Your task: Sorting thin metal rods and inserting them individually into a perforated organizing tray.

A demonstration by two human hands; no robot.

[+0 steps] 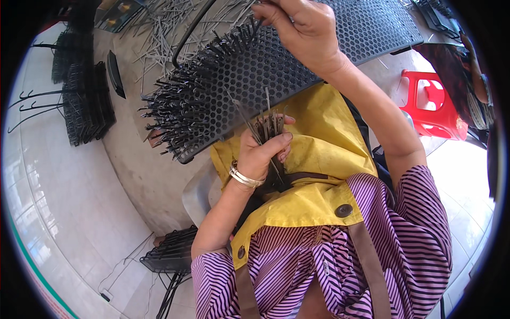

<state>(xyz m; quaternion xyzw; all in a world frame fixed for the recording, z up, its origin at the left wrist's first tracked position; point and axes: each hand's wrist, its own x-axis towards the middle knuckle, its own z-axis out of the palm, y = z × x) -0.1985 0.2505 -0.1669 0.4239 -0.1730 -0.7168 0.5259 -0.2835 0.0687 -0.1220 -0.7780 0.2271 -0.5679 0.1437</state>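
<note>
Head view showed the left hand (260, 154) closed around a bundle of thin dark pins (268, 127), their tips fanning upward out of the fist, held just above a yellow apron (319, 143). A silver bangle (244, 177) circled that wrist. The right hand (300, 24) was raised well apart from the left, at the top of the picture, its fingers (271, 13) pinched together over the far edge of a black perforated panel (297, 69); whether a pin lay between them could not be told. The panel slanted across the lap, between the two hands, its lower edge just beside the bundle. Rows of pins (180, 111) already stood in its holes at the left end, bristling outward, while its right part was bare holes. Beyond the panel, loose grey pins (170, 26) lay scattered on a concrete slab (133, 154). Left of that, black wire racks (85, 101) lay on the tiled floor (53, 196). To the right stood a red plastic stool (433, 106). Another dark stack (172, 252) sat beneath the left elbow.
</note>
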